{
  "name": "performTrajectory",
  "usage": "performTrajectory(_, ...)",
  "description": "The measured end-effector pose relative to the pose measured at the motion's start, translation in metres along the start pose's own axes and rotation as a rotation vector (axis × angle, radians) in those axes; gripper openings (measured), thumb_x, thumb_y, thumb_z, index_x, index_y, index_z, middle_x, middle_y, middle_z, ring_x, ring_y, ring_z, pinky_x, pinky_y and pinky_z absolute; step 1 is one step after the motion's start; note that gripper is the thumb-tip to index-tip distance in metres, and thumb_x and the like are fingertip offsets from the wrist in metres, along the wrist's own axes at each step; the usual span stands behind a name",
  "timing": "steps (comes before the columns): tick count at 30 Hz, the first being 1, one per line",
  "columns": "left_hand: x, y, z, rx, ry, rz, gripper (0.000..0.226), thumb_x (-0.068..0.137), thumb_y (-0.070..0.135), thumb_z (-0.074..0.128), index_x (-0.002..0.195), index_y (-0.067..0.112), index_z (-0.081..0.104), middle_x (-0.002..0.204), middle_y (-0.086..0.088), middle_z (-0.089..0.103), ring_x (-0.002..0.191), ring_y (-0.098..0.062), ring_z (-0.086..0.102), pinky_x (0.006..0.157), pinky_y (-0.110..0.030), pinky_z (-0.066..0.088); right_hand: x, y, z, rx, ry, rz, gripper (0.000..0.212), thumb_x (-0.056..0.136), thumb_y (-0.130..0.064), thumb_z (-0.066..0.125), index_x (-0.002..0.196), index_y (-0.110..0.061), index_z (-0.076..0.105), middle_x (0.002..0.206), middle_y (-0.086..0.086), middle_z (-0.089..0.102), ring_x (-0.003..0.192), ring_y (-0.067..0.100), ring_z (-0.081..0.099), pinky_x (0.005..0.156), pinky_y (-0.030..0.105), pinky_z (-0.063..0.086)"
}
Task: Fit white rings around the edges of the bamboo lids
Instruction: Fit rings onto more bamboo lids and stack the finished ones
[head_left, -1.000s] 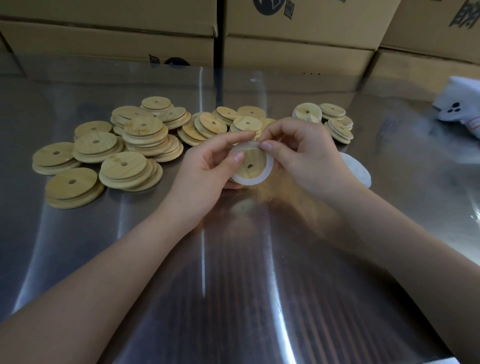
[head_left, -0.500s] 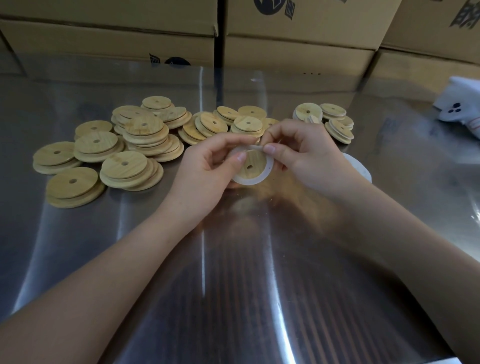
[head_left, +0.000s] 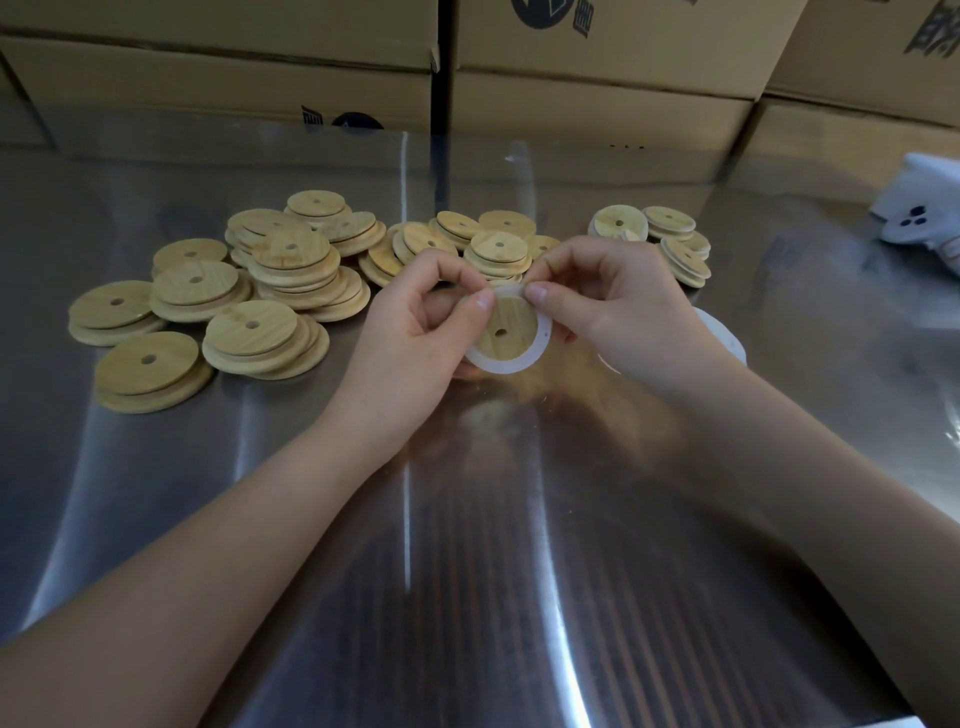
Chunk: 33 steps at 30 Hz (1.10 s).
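The bamboo lid (head_left: 506, 330), with a white ring (head_left: 504, 368) showing around its lower edge, was held just above the tabletop (head_left: 467, 571) at centre. The left hand (head_left: 415, 332) and right hand (head_left: 618, 306) each pinched the ring's upper rim, fingers curled and clamped on it. Loose lids (head_left: 249, 327) lay piled behind and to the left. Spare rings (head_left: 722, 332) lay behind the right hand. Cardboard boxes (head_left: 597, 67) stood along the far edge.

Shiny steel bench (head_left: 467, 597) streaked with long light reflections. Cardboard boxes (head_left: 218, 67) stacked along far edge, black print (head_left: 550, 18) seen on some. White item (head_left: 919, 218) with three dark dots laid at right edge, kind unclear.
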<state>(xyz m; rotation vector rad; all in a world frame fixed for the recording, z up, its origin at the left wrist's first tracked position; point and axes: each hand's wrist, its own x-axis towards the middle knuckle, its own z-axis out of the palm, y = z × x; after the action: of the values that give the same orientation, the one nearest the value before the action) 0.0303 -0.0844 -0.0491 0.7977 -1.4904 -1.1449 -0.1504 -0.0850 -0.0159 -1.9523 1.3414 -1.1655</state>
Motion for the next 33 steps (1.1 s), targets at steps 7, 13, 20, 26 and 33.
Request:
performTrajectory(7, -0.0006, 0.0004, 0.0008, 0.001, 0.053, -0.033, 0.014, 0.096, 0.011, 0.060, 0.084, 0.019, 0.056, 0.075, -0.012, 0.069, 0.073, -0.023, 0.068, 0.063, -0.039, 0.060, -0.0006, -0.0010, -0.0005, 0.017, 0.015, -0.034, 0.013, 0.088, -0.006, 0.067, 0.080, -0.016, 0.068, 0.078, 0.008, 0.069, 0.073, 0.031, 0.065, 0.070, 0.046, 0.057)
performTrajectory(13, 0.0000, 0.0015, -0.0003, -0.028, 0.050, -0.031, 0.017, 0.096, 0.010, 0.059, 0.085, 0.019, 0.051, 0.071, -0.004, 0.069, 0.069, -0.015, 0.068, 0.057, -0.024, 0.054, -0.0010, -0.0015, 0.0015, 0.039, 0.062, -0.044, 0.016, 0.086, -0.004, 0.069, 0.078, -0.018, 0.067, 0.075, 0.002, 0.068, 0.072, 0.030, 0.066, 0.070, 0.046, 0.057)
performTrajectory(20, 0.0003, 0.0029, -0.0012, -0.084, 0.030, -0.062, 0.019, 0.097, 0.007, 0.056, 0.082, 0.018, 0.049, 0.073, -0.007, 0.067, 0.070, -0.016, 0.069, 0.057, -0.022, 0.053, -0.0016, -0.0004, 0.0035, 0.059, 0.077, -0.047, 0.015, 0.084, -0.004, 0.071, 0.080, -0.018, 0.070, 0.076, -0.003, 0.069, 0.073, 0.025, 0.068, 0.071, 0.046, 0.058)
performTrajectory(26, 0.0004, 0.0050, -0.0029, -0.120, -0.057, -0.087, 0.018, 0.099, 0.003, 0.050, 0.103, 0.020, 0.051, 0.083, -0.005, 0.074, 0.078, -0.019, 0.072, 0.064, -0.033, 0.060, -0.0002, 0.0002, -0.0009, 0.042, 0.020, -0.055, 0.013, 0.086, -0.003, 0.070, 0.084, -0.015, 0.073, 0.083, 0.005, 0.072, 0.076, 0.024, 0.069, 0.070, 0.040, 0.060)
performTrajectory(33, -0.0025, 0.0045, 0.0022, -0.030, -0.063, -0.077, 0.025, 0.095, 0.006, 0.060, 0.110, 0.024, 0.067, 0.100, 0.000, 0.075, 0.089, -0.018, 0.071, 0.073, -0.049, 0.060, -0.0005, -0.0010, -0.0010, -0.015, 0.011, -0.067, 0.016, 0.087, -0.005, 0.069, 0.082, -0.019, 0.072, 0.080, -0.002, 0.071, 0.071, 0.012, 0.068, 0.067, 0.028, 0.058)
